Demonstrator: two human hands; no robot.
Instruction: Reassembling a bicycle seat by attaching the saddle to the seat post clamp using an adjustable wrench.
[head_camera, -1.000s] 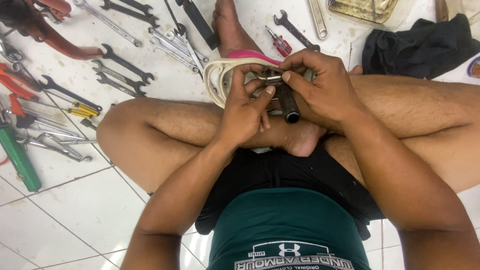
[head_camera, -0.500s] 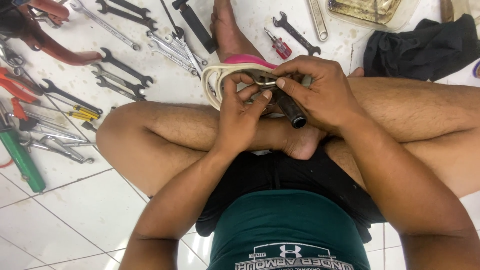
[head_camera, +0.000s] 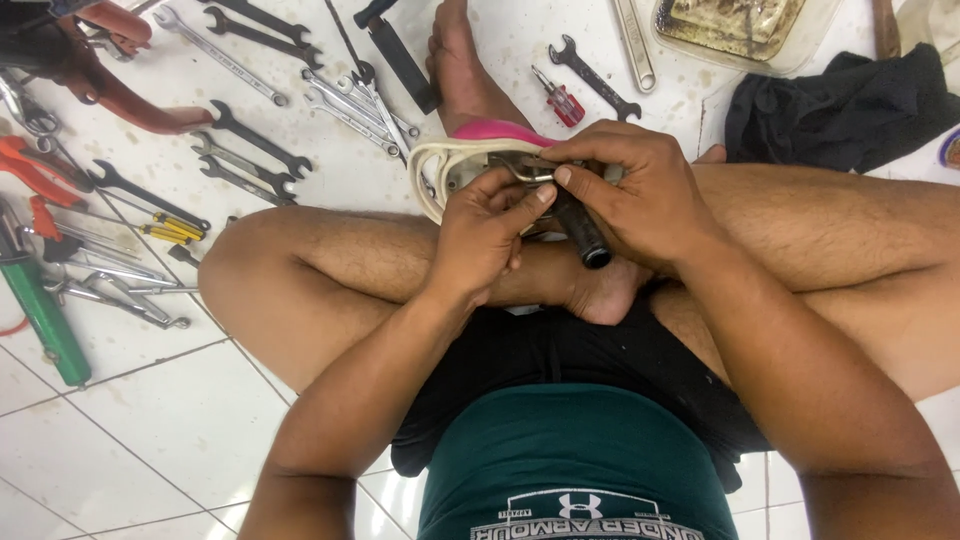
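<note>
My left hand (head_camera: 485, 235) pinches a small metal bracket (head_camera: 525, 168) above my crossed legs; my right hand (head_camera: 640, 195) is wrapped around a black-handled tool (head_camera: 580, 232) (tip hidden), wrenches (head_camera: 250, 150) lying nearby.
</note>
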